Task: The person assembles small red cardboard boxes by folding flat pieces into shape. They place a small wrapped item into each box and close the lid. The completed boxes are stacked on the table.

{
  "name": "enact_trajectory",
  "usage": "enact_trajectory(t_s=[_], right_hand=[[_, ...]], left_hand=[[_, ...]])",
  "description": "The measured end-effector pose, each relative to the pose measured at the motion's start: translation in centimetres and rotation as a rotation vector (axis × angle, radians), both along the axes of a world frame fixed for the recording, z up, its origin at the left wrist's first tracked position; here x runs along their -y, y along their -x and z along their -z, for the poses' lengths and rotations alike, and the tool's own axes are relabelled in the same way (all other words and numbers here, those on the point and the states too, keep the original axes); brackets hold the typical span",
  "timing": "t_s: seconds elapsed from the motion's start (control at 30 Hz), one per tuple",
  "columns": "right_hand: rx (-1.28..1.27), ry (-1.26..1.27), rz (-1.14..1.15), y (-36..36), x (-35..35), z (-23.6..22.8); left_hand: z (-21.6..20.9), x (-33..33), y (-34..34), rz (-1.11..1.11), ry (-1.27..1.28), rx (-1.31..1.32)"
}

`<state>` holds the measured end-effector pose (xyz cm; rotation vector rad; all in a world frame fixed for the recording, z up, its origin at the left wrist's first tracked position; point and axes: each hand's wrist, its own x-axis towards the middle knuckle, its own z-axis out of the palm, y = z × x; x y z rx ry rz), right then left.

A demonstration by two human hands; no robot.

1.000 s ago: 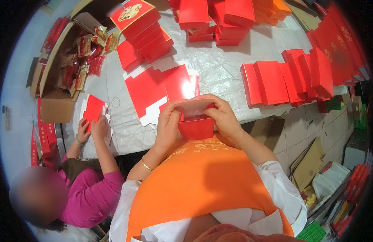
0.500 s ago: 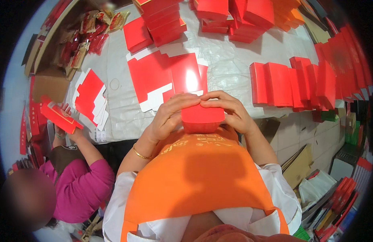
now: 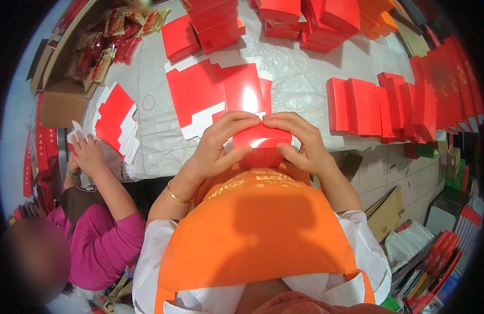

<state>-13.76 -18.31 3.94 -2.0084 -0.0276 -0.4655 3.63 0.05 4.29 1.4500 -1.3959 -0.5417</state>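
Observation:
A red cardboard box point(image 3: 262, 140) is held between my two hands, close to the front of my orange apron. My left hand point(image 3: 221, 146) grips its left side, fingers bent over the far top edge and thumb on the near side. From the right, my right hand point(image 3: 304, 142) grips it the same way, thumb pressed near the right corner. Light shines on a crease across the box's top. Just beyond my fingers, flat red and white box blanks point(image 3: 200, 91) lie overlapping on the covered table point(image 3: 299, 97).
Stacked red boxes point(image 3: 216, 26) stand at the back; a row of red boxes point(image 3: 365, 107) lines the table's right side. More blanks point(image 3: 115, 118) lie at left, near a carton point(image 3: 64, 109) and packaged items point(image 3: 116, 23). At far left, a co-worker's hands point(image 3: 89, 154) hold a folded piece.
My thumbs have come onto the near side of the box, which has tilted and now shows a crease. The co-worker's red piece now shows white, and one hand has moved over it.

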Motion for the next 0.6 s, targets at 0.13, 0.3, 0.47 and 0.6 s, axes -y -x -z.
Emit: enact_trajectory(t_s=[0.13, 0.3, 0.47, 0.6], right_hand=[[0.018, -0.074, 0.072, 0.1, -0.5, -0.2], [0.070, -0.067, 0.116, 0.0, -1.1, 1.5], [0.147, -0.012, 0.085, 0.5, -1.1, 2.4], [0.169, -0.006, 0.073, 0.7, -1.0, 2.2]], left_hand=[[-0.7, 0.3, 0.8, -0.034, 0.019, -0.086], [0.6, 0.2, 1.2, -0.079, 0.010, -0.036], [1.5, -0.2, 1.2, -0.050, 0.050, 0.028], [1.3, -0.2, 1.5, -0.045, 0.054, -0.002]])
